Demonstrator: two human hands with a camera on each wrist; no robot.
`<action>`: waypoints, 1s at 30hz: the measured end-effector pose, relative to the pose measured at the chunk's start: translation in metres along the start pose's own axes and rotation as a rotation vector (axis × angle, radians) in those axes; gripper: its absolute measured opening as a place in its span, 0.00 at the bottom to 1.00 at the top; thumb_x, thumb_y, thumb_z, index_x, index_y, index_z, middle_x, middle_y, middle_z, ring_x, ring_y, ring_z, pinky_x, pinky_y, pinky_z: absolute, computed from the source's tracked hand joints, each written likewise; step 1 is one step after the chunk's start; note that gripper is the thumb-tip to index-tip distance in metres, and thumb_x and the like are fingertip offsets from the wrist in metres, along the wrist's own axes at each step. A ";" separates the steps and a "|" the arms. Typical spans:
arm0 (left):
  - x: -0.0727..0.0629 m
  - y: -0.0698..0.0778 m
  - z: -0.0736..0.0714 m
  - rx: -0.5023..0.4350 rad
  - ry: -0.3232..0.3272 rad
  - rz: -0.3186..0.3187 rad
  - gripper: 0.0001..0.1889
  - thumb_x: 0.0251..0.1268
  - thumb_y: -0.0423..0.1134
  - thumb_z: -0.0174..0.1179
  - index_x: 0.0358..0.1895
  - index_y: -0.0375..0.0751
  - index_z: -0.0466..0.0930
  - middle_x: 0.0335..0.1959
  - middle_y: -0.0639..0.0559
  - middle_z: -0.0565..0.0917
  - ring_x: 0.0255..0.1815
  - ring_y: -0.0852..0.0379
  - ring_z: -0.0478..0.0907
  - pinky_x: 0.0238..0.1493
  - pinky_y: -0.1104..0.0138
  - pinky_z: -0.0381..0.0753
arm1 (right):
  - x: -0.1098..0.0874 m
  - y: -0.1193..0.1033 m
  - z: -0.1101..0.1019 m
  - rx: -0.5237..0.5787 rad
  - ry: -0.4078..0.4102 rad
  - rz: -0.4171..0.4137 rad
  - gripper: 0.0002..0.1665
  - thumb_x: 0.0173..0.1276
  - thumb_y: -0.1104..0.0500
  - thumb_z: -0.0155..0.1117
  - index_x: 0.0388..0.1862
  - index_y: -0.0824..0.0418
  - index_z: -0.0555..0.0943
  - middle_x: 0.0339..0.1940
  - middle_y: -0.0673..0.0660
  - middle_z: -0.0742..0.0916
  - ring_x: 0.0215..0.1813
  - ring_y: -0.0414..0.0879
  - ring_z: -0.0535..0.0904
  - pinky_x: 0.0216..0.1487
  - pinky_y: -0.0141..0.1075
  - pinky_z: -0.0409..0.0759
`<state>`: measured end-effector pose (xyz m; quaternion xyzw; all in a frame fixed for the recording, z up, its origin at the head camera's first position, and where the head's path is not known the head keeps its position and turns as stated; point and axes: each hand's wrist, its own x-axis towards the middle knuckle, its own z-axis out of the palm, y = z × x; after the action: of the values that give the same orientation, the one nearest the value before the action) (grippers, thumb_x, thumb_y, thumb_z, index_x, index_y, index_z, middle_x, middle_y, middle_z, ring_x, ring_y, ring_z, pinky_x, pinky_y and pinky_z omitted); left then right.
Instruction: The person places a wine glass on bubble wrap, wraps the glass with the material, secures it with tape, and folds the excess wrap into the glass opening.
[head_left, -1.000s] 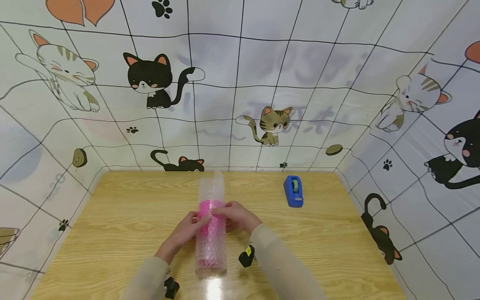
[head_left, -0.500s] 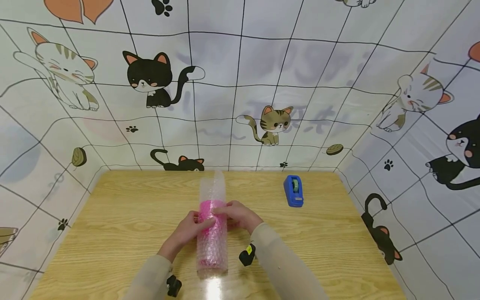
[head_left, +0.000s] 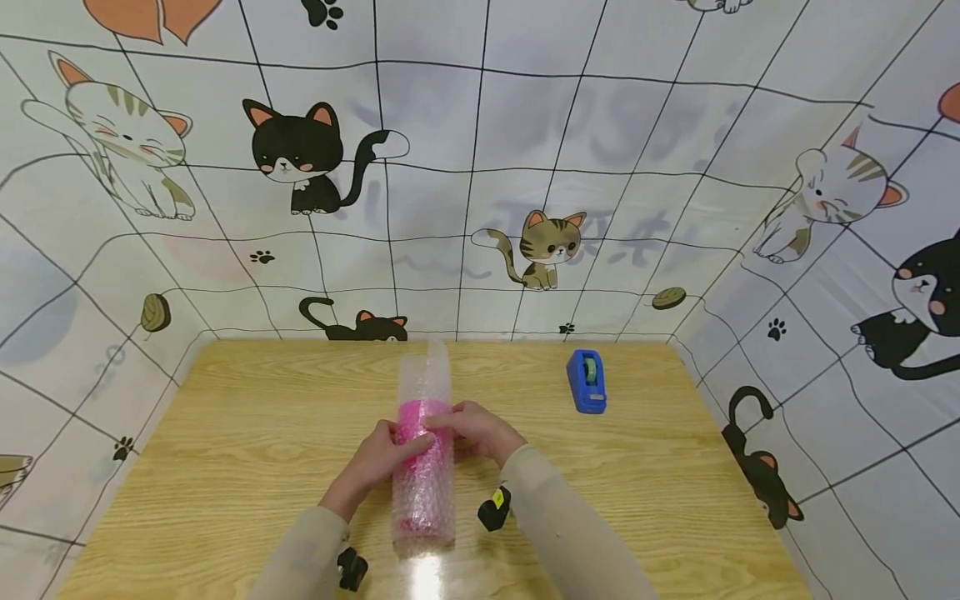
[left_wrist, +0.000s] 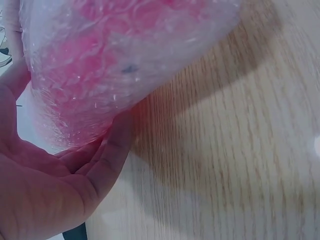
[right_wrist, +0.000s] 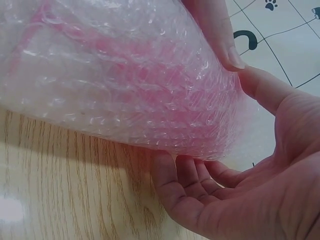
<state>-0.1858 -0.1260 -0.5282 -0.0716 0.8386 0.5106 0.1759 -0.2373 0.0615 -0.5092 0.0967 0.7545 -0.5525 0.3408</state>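
A long pink object (head_left: 422, 425) wrapped in clear bubble wrap (head_left: 424, 379) lies lengthwise in front of me; its exact kind is hidden by the wrap. My left hand (head_left: 372, 461) grips it from the left, thumb over the top and fingers curled beneath, as the left wrist view shows. From the other side my right hand (head_left: 482, 432) holds the same roll, its thumb lying on top near the left thumb. In the right wrist view, the right fingers (right_wrist: 172, 185) bend under the bubble wrap's lower edge.
A blue tape dispenser (head_left: 587, 382) stands at the back right of the wooden table (head_left: 285, 400). Cat-patterned white sheeting (head_left: 427, 200) rises behind the table and along both sides. Each wrist carries a small black camera.
Both hands keep their hold on the wrapped roll. The left wrist has shifted slightly to the right; otherwise the scene looks the same.
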 end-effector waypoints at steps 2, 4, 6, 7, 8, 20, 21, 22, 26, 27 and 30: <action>0.000 0.000 0.000 -0.002 -0.002 -0.001 0.39 0.53 0.64 0.66 0.52 0.32 0.68 0.44 0.42 0.76 0.42 0.51 0.75 0.40 0.65 0.77 | 0.000 0.000 0.000 0.003 -0.002 -0.001 0.50 0.53 0.40 0.75 0.63 0.67 0.65 0.51 0.62 0.80 0.48 0.53 0.81 0.55 0.50 0.81; 0.000 0.000 0.000 -0.006 -0.008 0.001 0.39 0.53 0.64 0.66 0.53 0.32 0.67 0.45 0.41 0.76 0.42 0.51 0.75 0.40 0.64 0.78 | 0.000 0.001 0.000 0.004 -0.004 -0.003 0.49 0.53 0.40 0.75 0.63 0.66 0.65 0.51 0.61 0.80 0.47 0.53 0.81 0.54 0.50 0.81; 0.000 0.001 0.000 -0.014 -0.014 0.001 0.39 0.54 0.64 0.66 0.53 0.31 0.67 0.45 0.41 0.76 0.43 0.51 0.75 0.41 0.63 0.79 | 0.000 0.001 0.000 0.001 -0.006 -0.006 0.49 0.53 0.40 0.75 0.62 0.66 0.65 0.50 0.61 0.80 0.47 0.53 0.81 0.54 0.50 0.82; -0.001 0.001 0.000 -0.019 -0.019 0.000 0.39 0.54 0.63 0.66 0.53 0.31 0.66 0.45 0.41 0.76 0.43 0.51 0.75 0.42 0.63 0.79 | 0.000 0.001 0.000 0.002 -0.007 -0.005 0.49 0.53 0.39 0.75 0.62 0.66 0.65 0.50 0.61 0.80 0.47 0.53 0.81 0.54 0.50 0.82; -0.001 0.002 -0.001 -0.024 -0.025 -0.003 0.39 0.54 0.63 0.66 0.54 0.31 0.66 0.46 0.40 0.76 0.43 0.51 0.75 0.42 0.62 0.79 | -0.001 0.001 0.000 -0.001 -0.008 -0.005 0.48 0.53 0.39 0.74 0.62 0.66 0.65 0.50 0.61 0.81 0.47 0.53 0.81 0.54 0.50 0.82; -0.003 0.012 -0.004 0.019 -0.059 -0.043 0.47 0.52 0.67 0.65 0.59 0.26 0.62 0.49 0.37 0.75 0.44 0.48 0.76 0.42 0.59 0.82 | 0.000 0.001 0.000 -0.014 -0.018 -0.009 0.50 0.54 0.39 0.73 0.63 0.67 0.64 0.52 0.61 0.79 0.49 0.53 0.80 0.54 0.50 0.81; -0.004 0.012 -0.004 0.020 -0.057 -0.045 0.47 0.52 0.66 0.65 0.59 0.27 0.62 0.49 0.37 0.75 0.44 0.48 0.76 0.42 0.59 0.81 | 0.000 0.001 0.000 -0.015 -0.019 -0.010 0.49 0.54 0.39 0.73 0.63 0.67 0.64 0.52 0.61 0.79 0.49 0.53 0.80 0.54 0.50 0.81; -0.004 0.012 -0.004 0.018 -0.054 -0.047 0.47 0.52 0.66 0.65 0.58 0.27 0.62 0.49 0.37 0.75 0.44 0.48 0.76 0.43 0.59 0.81 | 0.000 0.001 0.000 -0.014 -0.019 -0.009 0.49 0.54 0.39 0.73 0.63 0.67 0.64 0.52 0.61 0.79 0.49 0.53 0.80 0.54 0.50 0.81; -0.004 0.012 -0.004 0.009 -0.046 -0.047 0.46 0.52 0.66 0.65 0.58 0.27 0.63 0.49 0.37 0.75 0.45 0.48 0.76 0.44 0.58 0.81 | 0.000 0.001 -0.001 -0.022 -0.020 -0.009 0.49 0.54 0.38 0.73 0.63 0.66 0.65 0.52 0.61 0.79 0.49 0.53 0.80 0.55 0.50 0.81; -0.004 0.012 -0.003 0.011 -0.043 -0.048 0.46 0.52 0.66 0.65 0.58 0.27 0.63 0.50 0.37 0.75 0.46 0.48 0.76 0.44 0.58 0.81 | 0.000 0.001 -0.001 -0.023 -0.020 -0.008 0.50 0.54 0.38 0.73 0.63 0.66 0.65 0.53 0.60 0.79 0.49 0.53 0.79 0.55 0.50 0.80; -0.003 0.011 -0.002 0.015 -0.035 -0.045 0.46 0.52 0.66 0.65 0.58 0.27 0.63 0.50 0.37 0.75 0.46 0.47 0.76 0.45 0.58 0.81 | 0.000 0.001 -0.001 -0.024 -0.020 -0.007 0.50 0.54 0.38 0.73 0.64 0.66 0.64 0.53 0.61 0.79 0.50 0.53 0.79 0.56 0.51 0.80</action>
<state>-0.1869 -0.1234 -0.5172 -0.0804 0.8372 0.5015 0.2028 -0.2371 0.0633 -0.5099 0.0846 0.7579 -0.5455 0.3477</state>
